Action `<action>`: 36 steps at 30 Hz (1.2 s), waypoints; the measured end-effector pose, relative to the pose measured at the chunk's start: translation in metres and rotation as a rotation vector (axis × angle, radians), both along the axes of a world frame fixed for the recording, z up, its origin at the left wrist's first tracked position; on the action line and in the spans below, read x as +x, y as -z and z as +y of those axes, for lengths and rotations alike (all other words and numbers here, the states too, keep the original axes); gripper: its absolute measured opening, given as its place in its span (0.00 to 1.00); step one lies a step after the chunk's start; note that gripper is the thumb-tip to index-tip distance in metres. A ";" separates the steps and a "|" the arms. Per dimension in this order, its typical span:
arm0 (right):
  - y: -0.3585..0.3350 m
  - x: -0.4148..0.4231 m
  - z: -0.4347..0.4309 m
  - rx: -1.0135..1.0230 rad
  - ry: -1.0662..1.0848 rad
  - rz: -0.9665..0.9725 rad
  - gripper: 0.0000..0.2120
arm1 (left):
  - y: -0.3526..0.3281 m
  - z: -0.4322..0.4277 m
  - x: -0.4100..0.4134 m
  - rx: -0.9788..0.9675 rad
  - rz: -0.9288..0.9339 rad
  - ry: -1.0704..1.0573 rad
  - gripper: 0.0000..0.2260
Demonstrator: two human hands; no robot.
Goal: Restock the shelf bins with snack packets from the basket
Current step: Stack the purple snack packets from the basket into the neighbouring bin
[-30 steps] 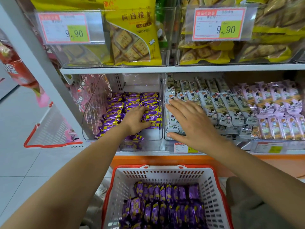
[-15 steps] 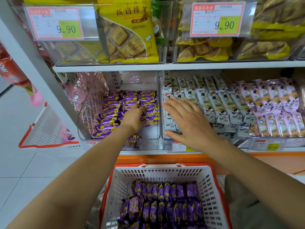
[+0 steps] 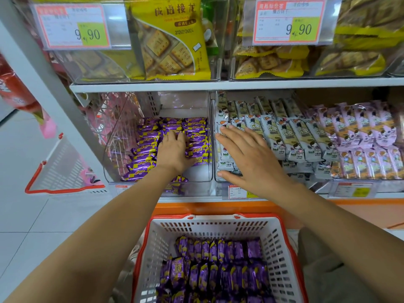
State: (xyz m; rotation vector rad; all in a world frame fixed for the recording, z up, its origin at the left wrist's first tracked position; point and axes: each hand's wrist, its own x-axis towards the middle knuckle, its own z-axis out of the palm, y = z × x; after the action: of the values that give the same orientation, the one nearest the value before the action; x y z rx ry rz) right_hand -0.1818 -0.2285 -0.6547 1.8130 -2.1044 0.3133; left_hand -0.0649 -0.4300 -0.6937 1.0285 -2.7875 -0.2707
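Note:
A clear shelf bin [image 3: 113, 136] on the middle shelf holds rows of purple-and-yellow snack packets [image 3: 144, 147]. My left hand [image 3: 172, 152] is inside the bin, lying palm down on those packets with its fingers together; whether it grips one is hidden. My right hand [image 3: 247, 158] rests flat, fingers spread, on the grey-white packets [image 3: 284, 136] in the neighbouring bin. Below my arms stands a white basket [image 3: 157, 248] with a red rim, holding several rows of the same purple packets [image 3: 218, 270].
Pale purple packets [image 3: 367, 132] fill the bin further right. The upper shelf holds clear bins of yellow biscuit bags [image 3: 172, 40] behind 9.90 price tags [image 3: 74, 27]. A second white basket [image 3: 63, 169] leans on the floor to the left. Orange trim [image 3: 196, 207] runs under the shelf.
My left hand has slid deeper into the purple packet bin, toward the back rows. My right hand stays spread on the grey-white packets, with little change.

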 end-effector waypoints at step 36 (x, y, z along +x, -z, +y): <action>0.238 0.077 0.139 1.003 0.285 -0.692 0.34 | 0.201 0.188 0.146 0.474 -0.538 -0.026 0.24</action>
State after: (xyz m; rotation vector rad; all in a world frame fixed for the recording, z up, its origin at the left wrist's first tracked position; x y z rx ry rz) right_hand -0.1044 -0.0900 -0.8930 1.9780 -3.3853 -0.3177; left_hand 0.0812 -0.2423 -0.8946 1.4141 -3.2672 -0.7879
